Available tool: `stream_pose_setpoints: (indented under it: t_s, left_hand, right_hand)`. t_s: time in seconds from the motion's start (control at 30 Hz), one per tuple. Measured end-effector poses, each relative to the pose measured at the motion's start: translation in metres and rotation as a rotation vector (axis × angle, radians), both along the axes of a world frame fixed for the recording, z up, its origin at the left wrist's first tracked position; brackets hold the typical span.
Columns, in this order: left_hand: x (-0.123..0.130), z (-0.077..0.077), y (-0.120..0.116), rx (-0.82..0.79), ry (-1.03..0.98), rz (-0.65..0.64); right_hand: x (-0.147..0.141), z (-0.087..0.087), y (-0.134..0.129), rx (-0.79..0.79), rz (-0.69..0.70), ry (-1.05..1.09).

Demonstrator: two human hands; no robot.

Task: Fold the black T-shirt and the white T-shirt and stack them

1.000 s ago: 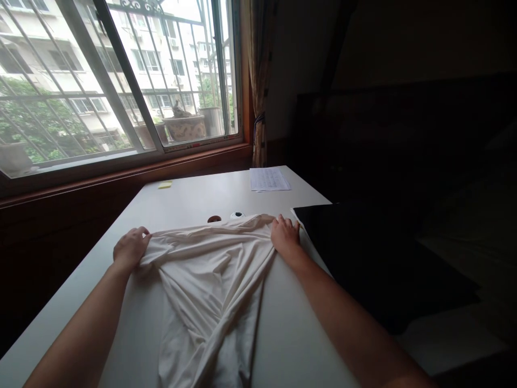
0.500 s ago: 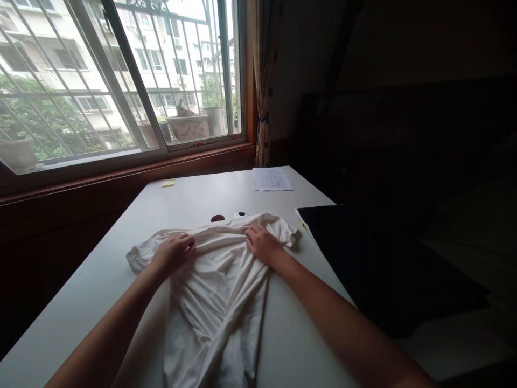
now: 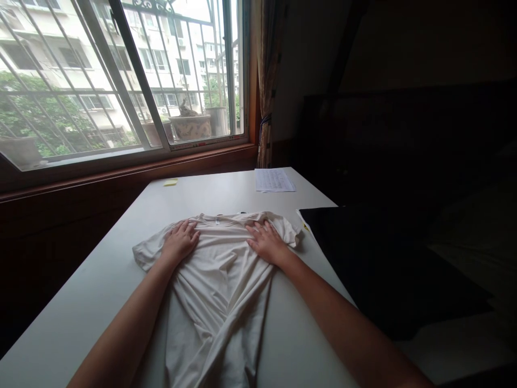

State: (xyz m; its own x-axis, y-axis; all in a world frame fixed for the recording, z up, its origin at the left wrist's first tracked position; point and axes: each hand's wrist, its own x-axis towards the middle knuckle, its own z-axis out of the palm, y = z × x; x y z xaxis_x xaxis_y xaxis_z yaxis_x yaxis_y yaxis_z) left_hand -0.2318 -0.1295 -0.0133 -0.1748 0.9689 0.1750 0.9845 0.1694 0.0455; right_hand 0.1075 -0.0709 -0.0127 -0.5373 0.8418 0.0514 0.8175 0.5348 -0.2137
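A white T-shirt (image 3: 220, 275) lies wrinkled on the white table (image 3: 100, 280), its neckline at the far side and its body running toward me. My left hand (image 3: 180, 240) rests flat on the left shoulder area, fingers spread. On the right shoulder area lies my right hand (image 3: 266, 241), its fingers also stretched out and apart. Folds run from both shoulders down to a twisted ridge in the lower middle of the shirt. A small label shows inside the collar. Only the tops of two small dark things peek out behind the neckline.
Printed sheets of paper (image 3: 275, 180) lie at the table's far right corner. Yellow sticky notes (image 3: 170, 182) are at the far left. A black cloth (image 3: 388, 269) covers the right edge. Beyond the table are a barred window (image 3: 194, 70) and a tied curtain (image 3: 265, 108).
Both hands went from curled fingers at the shirt's upper edge to lying flat and spread. The neckline now lies open and farther back, covering most of the two small round things behind it.
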Motion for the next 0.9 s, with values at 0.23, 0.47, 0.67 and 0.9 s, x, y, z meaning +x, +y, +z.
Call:
stream_pose_setpoints:
  t_s: [0.23, 0.47, 0.67, 0.9]
  left_hand:
    - [0.008, 0.001, -0.027, -0.089, 0.0, -0.029]
    - [0.008, 0.011, -0.054, -0.138, 0.015, -0.076]
    - [0.0, 0.021, -0.038, -0.106, 0.018, -0.086]
    - [-0.003, 0.018, -0.002, -0.048, 0.012, -0.091]
  right_hand:
    - [0.009, 0.009, -0.008, -0.063, -0.005, -0.027]
    - [-0.001, 0.026, -0.008, 0.09, 0.025, 0.044]
    - [-0.024, 0.028, 0.026, 0.083, 0.068, 0.066]
    - [-0.042, 0.018, 0.076, 0.075, 0.013, 0.072]
